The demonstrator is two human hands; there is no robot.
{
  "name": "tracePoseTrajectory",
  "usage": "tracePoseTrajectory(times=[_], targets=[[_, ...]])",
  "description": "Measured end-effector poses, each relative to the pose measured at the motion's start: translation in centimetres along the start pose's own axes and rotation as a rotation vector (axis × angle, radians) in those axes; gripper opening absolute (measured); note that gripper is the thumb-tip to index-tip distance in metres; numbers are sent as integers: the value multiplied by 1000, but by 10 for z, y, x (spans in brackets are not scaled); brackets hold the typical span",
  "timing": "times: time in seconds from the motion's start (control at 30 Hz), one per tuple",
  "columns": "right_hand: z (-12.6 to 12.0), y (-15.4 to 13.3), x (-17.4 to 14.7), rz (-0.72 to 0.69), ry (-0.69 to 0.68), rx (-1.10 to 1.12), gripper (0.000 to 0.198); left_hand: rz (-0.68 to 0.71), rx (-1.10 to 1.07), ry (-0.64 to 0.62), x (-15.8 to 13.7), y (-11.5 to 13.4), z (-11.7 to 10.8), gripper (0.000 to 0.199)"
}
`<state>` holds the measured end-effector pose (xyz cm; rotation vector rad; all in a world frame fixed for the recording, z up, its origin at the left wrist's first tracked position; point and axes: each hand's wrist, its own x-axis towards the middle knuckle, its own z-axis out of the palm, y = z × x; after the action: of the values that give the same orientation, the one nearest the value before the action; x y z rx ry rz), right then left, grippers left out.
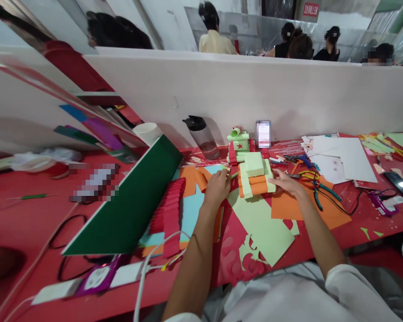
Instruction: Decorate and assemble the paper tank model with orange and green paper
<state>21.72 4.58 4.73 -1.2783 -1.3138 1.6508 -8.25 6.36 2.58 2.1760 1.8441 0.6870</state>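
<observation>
A paper model (254, 179) with an orange rolled body, pale-green bands and a pale-green block on top stands in front of me. My right hand (285, 182) grips its right side, thumb against the edge. To its left, my left hand (218, 185) is closed with curled fingers. A thin green piece shows by its fingertips; what they hold is partly hidden. Just behind stands another paper model (241, 145), pale green and red with a red star. Pale-green paper (265, 228) with cut-outs lies below the hands, and an orange sheet (309, 208) lies to the right.
A green board (127, 197) leans at left beside pleated red paper (168, 205). A dark-lidded bottle (203, 138) and a phone (263, 134) stand by the white partition (255, 89). Pliers (317, 197), white sheets and cables lie right. A power strip (99, 275) sits front left. People sit beyond.
</observation>
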Motion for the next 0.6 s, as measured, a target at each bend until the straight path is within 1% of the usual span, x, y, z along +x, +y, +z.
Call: tracePoseTrajectory(times=[0.13, 0.3, 0.47, 0.6], targets=[[13, 4, 13, -3, 7, -38, 74, 33, -110, -14, -11, 10, -3, 49], [24, 10, 27, -19, 21, -139, 66, 52, -142, -64, -17, 18, 13, 66], [22, 10, 30, -85, 100, -347, 49, 45, -135, -59, -15, 21, 25, 62], [19, 3, 23, -128, 178, -540, 49, 41, -133, -68, -16, 21, 25, 61]])
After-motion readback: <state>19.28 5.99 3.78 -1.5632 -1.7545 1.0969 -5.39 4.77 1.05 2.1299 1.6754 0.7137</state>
